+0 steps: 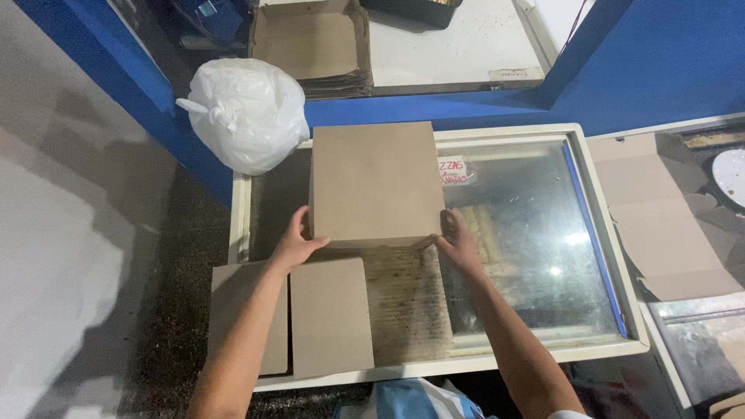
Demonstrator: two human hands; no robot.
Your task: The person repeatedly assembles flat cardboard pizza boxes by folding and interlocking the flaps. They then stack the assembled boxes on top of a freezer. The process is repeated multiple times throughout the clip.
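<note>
A closed brown cardboard box (pixel 375 182) lies flat on top of a chest freezer (pixel 605 233) with a glass sliding lid. My left hand (pixel 295 244) grips the box's near left corner. At the near right corner my right hand (pixel 459 242) holds the other side. Just below the box, a stack of flat corrugated cardboard (pixel 407 299) rests on the lid. A smaller flat cardboard piece (pixel 330 314) lies to the left of that stack, beside my left forearm.
A tied white plastic bag (pixel 244 112) sits at the freezer's far left corner. An unfolded cardboard blank (pixel 663 217) lies to the right. More flat boxes (pixel 318 46) are stacked behind the blue wall (pixel 652 70). A blue and white bag (pixel 411 399) is below the freezer's front edge.
</note>
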